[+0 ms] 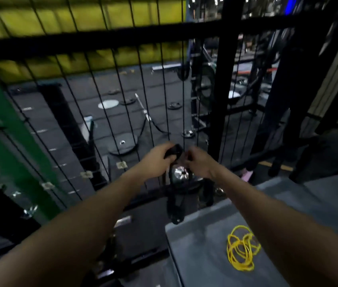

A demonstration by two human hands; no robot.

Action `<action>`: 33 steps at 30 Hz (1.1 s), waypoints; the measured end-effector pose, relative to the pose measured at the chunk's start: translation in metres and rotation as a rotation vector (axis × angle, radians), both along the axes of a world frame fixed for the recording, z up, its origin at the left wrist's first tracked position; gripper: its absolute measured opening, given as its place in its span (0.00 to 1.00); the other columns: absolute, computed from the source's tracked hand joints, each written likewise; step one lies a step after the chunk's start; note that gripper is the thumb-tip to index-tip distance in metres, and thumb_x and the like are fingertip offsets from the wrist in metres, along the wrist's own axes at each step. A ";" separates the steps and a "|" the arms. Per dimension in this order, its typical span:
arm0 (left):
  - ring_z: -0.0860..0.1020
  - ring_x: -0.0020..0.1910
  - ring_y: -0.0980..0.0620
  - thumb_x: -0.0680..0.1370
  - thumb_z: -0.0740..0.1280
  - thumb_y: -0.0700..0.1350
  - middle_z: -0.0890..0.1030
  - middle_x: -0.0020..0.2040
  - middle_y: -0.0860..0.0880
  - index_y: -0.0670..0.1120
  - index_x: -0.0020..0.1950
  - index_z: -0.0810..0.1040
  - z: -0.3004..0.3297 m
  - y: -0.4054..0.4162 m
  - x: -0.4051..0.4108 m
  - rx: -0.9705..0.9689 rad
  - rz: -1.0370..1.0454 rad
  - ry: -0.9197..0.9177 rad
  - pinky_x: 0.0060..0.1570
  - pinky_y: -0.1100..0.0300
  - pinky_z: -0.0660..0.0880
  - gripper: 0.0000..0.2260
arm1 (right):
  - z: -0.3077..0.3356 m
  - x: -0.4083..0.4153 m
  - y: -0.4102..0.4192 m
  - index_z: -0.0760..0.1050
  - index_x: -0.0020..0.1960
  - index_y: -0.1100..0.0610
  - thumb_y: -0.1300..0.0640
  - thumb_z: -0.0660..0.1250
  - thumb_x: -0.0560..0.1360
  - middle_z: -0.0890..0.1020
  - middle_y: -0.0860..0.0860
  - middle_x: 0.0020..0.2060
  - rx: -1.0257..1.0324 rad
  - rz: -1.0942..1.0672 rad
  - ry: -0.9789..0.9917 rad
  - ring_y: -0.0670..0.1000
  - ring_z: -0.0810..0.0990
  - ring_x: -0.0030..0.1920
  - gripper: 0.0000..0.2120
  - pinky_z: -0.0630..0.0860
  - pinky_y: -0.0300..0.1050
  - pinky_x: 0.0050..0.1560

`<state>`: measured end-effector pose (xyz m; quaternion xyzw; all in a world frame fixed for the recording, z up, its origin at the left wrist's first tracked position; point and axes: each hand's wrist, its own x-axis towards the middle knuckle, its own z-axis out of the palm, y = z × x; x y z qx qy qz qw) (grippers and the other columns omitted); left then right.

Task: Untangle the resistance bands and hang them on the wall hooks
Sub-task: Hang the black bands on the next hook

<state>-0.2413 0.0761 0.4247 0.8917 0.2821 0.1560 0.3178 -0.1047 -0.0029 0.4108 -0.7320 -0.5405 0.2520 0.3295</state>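
Hanging the black band at the mesh fence

Left hand [159, 157] and right hand [197, 162] both pinch the black band [173, 151] at twelve o'clock; next, probably seat it, then fetch the yellow band [241, 248] at five o'clock.

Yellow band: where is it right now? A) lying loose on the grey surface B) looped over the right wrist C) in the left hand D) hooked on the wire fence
A: the yellow band lies in a loose tangle on the grey surface, while the left hand and right hand both grip a black band up by the wire fence.
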 end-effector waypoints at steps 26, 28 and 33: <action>0.73 0.27 0.61 0.73 0.69 0.33 0.70 0.43 0.48 0.41 0.53 0.73 0.266 0.070 -0.129 0.157 0.224 -0.601 0.30 0.70 0.69 0.11 | 0.280 -0.082 0.108 0.68 0.46 0.60 0.60 0.58 0.79 0.82 0.60 0.42 0.606 0.158 -0.255 0.51 0.83 0.38 0.04 0.70 0.32 0.30; 0.73 0.28 0.64 0.73 0.68 0.33 0.72 0.40 0.48 0.39 0.51 0.75 0.271 0.080 -0.136 0.182 0.229 -0.676 0.30 0.73 0.70 0.08 | 0.289 -0.089 0.116 0.66 0.47 0.59 0.58 0.61 0.78 0.79 0.57 0.40 0.622 0.189 -0.201 0.43 0.78 0.31 0.06 0.64 0.27 0.24; 0.77 0.37 0.54 0.72 0.70 0.37 0.78 0.39 0.47 0.42 0.45 0.80 0.290 0.112 -0.145 0.345 0.342 -0.791 0.38 0.67 0.75 0.03 | 0.308 -0.105 0.146 0.70 0.46 0.58 0.60 0.67 0.75 0.71 0.51 0.32 0.685 0.248 -0.012 0.50 0.70 0.32 0.06 0.68 0.33 0.27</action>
